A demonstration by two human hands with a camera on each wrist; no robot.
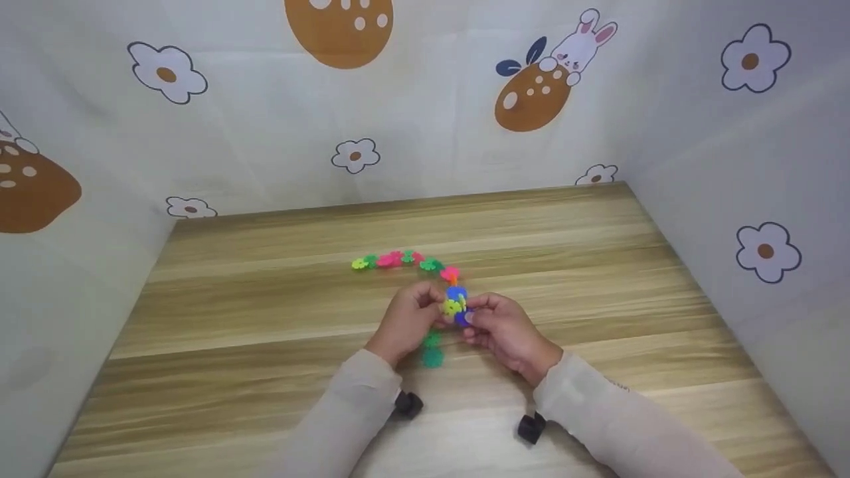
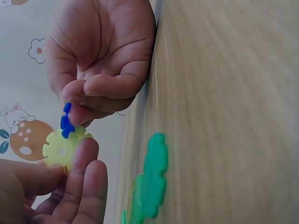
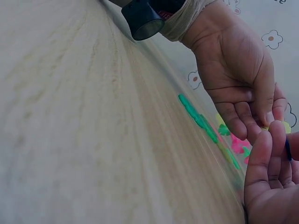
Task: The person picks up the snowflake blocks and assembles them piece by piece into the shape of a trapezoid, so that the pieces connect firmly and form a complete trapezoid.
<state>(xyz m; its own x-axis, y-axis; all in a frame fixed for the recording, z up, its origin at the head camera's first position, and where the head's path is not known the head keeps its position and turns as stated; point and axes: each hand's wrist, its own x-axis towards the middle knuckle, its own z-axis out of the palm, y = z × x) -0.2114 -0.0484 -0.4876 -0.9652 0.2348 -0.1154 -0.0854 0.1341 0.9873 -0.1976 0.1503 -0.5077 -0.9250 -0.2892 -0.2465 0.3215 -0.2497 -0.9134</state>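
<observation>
Near the middle of the table, my left hand (image 1: 406, 320) pinches a yellow flower-shaped disc (image 2: 60, 150) between thumb and fingers. My right hand (image 1: 510, 332) faces it and pinches a dark blue snowflake disc (image 2: 67, 121) by its edge. The blue disc's notched edge meets the yellow one in the left wrist view; how deep they join is hidden by fingertips. A lighter blue disc (image 1: 456, 292) stands just beyond the fingers, beside an orange disc (image 1: 453, 280) seen edge-on. From there a curved chain of pink and green discs (image 1: 408, 256) runs away to the left.
Close to my left wrist, green discs (image 1: 433, 357) lie flat on the wooden table (image 1: 265, 372). A yellow disc (image 1: 359, 264) ends the chain at its far left. Printed cloth walls (image 1: 265, 133) stand around the table's back and sides. Black wrist cameras (image 1: 531, 428) hang under the sleeves.
</observation>
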